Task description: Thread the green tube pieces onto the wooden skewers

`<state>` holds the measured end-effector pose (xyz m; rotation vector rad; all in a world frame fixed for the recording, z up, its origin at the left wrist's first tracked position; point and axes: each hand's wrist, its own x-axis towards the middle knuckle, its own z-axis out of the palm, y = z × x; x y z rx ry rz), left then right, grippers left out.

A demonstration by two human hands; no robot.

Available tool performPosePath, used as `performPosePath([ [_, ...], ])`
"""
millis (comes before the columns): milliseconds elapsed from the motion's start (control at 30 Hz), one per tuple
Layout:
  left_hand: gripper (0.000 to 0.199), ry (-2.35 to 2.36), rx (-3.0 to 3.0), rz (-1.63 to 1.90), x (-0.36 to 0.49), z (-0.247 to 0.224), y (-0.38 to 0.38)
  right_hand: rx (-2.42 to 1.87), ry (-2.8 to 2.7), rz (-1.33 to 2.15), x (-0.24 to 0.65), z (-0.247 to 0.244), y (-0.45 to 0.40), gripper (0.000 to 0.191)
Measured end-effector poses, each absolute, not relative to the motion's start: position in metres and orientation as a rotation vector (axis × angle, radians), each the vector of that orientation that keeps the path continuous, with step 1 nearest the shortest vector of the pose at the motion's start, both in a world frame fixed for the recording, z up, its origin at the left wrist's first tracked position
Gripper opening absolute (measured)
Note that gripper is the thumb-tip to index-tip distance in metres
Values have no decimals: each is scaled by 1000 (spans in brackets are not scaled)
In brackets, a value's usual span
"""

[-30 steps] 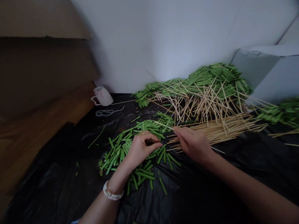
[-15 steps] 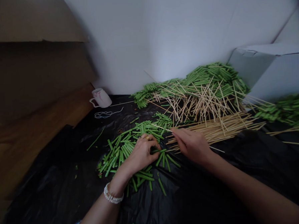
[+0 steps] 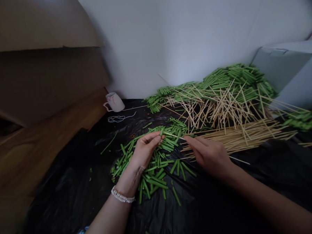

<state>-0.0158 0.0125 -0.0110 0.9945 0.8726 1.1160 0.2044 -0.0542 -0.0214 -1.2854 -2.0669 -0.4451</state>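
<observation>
My right hand is closed round a thin bamboo skewer, whose front end points left. My left hand, wearing a ring of white beads at the wrist, pinches a short green stem piece at that front end. Whether the skewer goes through the piece or only touches it, I cannot tell. Under and around my left hand lies a loose pile of cut green stem pieces. Just beyond my right hand is a stack of bare bamboo skewers.
A heap of skewered green pieces lies against the white wall. A white mug and pale string are at the back left. Cardboard stands left, a pale box right. Black plastic sheeting covers the floor.
My left hand has lifted from the pile and turned, bringing a green stem piece to the skewer's front end. The right hand keeps its skewer. The whole view has shifted slightly.
</observation>
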Motion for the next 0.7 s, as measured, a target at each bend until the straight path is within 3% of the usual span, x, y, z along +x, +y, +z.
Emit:
performPosePath([
  [700, 30, 824, 940, 1057, -14, -9, 10, -1345, -2135, -487, 201, -23, -55, 37],
])
